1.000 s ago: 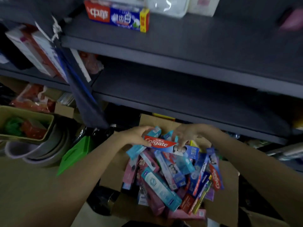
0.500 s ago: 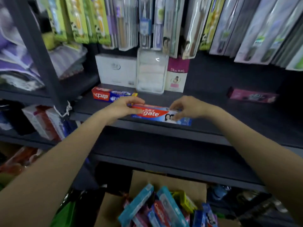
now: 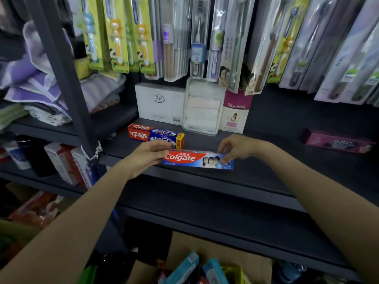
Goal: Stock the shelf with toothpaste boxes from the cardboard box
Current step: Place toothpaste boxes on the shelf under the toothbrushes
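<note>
Red-and-blue Colgate box (image 3: 198, 160), faces printed on it, lies lengthwise at the shelf (image 3: 266, 173) edge, left hand (image 3: 148, 155) and right hand (image 3: 235, 147) pinching its ends.

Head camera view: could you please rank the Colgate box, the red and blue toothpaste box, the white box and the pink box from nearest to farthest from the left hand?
1. Colgate box, held by left hand.
2. Red and blue toothpaste box, just behind.
3. White box, shelf back.
4. Pink box, far right.

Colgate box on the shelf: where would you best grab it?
By its two short ends, from the front. The Colgate box lies lengthwise along the shelf edge, and the left hand and right hand already grip one end each.
</note>
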`<action>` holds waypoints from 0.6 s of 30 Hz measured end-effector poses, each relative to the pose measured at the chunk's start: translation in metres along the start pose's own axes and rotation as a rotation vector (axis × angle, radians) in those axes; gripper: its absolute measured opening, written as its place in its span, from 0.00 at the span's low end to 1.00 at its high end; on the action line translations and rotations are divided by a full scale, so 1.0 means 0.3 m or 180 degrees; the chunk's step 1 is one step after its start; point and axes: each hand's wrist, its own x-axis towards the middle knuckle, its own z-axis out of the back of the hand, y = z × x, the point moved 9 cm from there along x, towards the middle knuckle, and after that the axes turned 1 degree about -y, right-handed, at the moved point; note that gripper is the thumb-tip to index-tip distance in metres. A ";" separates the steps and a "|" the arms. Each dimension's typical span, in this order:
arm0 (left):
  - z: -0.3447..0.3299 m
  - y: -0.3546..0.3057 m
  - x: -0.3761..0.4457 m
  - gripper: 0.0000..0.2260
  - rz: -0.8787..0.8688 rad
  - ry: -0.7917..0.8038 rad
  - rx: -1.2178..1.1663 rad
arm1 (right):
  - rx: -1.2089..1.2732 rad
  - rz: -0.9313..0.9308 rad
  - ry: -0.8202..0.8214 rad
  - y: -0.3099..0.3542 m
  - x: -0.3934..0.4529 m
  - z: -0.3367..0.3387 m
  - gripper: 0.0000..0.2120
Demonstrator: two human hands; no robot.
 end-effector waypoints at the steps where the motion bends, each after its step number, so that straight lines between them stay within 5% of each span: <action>1: 0.014 0.006 0.003 0.11 -0.0007 -0.0081 0.0050 | 0.0046 0.0046 -0.0141 0.018 0.007 0.002 0.17; 5: 0.103 0.025 0.026 0.14 -0.0212 -0.0466 0.0729 | -0.0056 0.0224 -0.0546 0.091 0.057 -0.040 0.18; 10: 0.132 -0.064 -0.027 0.19 -0.1334 -0.1491 0.3227 | -0.0199 0.0508 -0.0726 0.223 0.157 -0.123 0.18; 13: 0.030 -0.040 -0.058 0.27 -0.2022 -0.1188 0.3939 | 0.0217 0.0572 -0.0895 0.283 0.207 -0.090 0.17; 16: 0.022 -0.001 -0.056 0.35 -0.2003 -0.1048 0.4186 | 0.0656 0.0417 -0.1426 0.275 0.246 -0.001 0.18; 18: 0.009 0.008 -0.063 0.39 -0.2026 -0.1053 0.4423 | 0.0524 0.0362 -0.1218 0.284 0.279 -0.019 0.21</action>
